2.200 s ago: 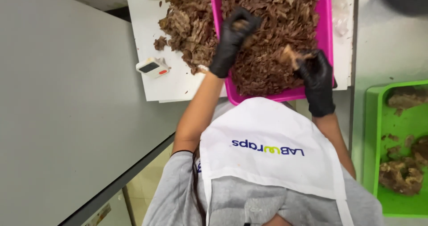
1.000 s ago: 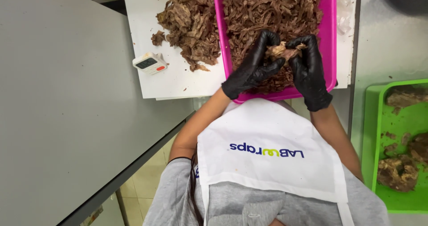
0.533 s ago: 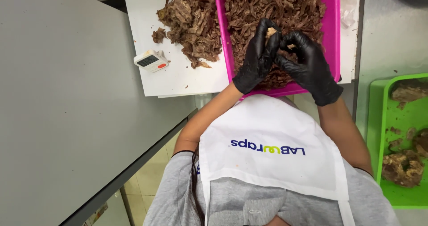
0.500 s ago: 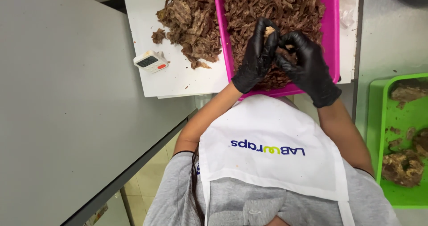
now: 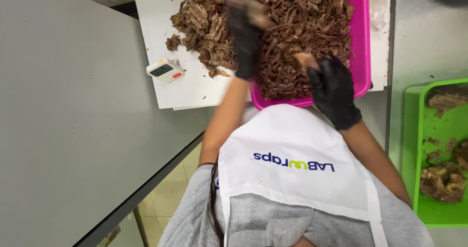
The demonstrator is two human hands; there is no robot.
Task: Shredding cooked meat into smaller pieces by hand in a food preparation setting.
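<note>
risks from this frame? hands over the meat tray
1. Left hand, motion-blurred, holds a meat piece over the pink tray's left rim; it could drop onto the white board.
2. The loose meat pile lies close to the timer, which could get soiled.
3. Right hand pinches a piece near the tray's front rim.

Grey tabletop fills left, dark edge running diagonally toward near side. Pale tiled floor shows in gap beside it, near centre. Light grey work surface at right, few dark crumbs on it. Dark strip far left between grey table and white board. Lighting even and soft, shadows faint
</note>
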